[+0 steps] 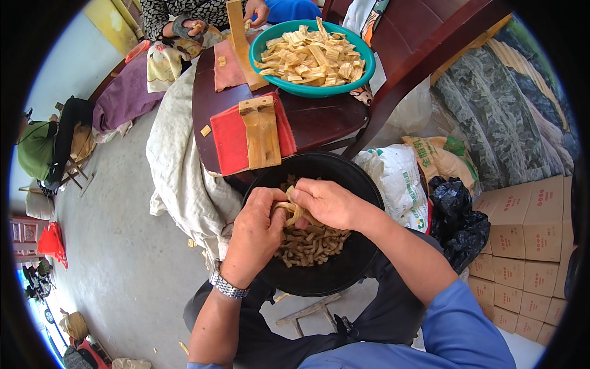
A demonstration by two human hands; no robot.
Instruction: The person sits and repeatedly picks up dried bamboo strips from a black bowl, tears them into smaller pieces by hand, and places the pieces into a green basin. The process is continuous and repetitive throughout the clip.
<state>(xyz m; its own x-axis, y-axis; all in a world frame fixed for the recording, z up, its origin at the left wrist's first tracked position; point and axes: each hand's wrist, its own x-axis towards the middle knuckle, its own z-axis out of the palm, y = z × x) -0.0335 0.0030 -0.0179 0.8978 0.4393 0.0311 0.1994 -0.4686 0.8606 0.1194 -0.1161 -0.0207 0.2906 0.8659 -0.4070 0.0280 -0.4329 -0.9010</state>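
My left hand (259, 230), with a metal watch at its wrist, and my right hand (327, 200) meet over a black tub (318, 286). Between them both hold a bent, pale yellow fibrous strip (293, 210), curled into a loop. Many short brownish twisted pieces (313, 246) lie in the tub beneath. Beyond its rim, a wooden block (261, 138) with a notched end rests on a folded red cloth (230, 147) on a dark wooden chair seat (318, 122). A green basin (313, 91) heaped with flat yellow strips (318, 55) stands farther back on the seat.
Across the chair, a co-worker's hands (193, 27) are beside another wooden piece (242, 50). White sacks (398, 184), a black plastic bag (456, 221) and stacked cartons (525, 226) stand at the right. Pale cloth (179, 152) hangs left of the seat. Another person (37, 147) sits far left.
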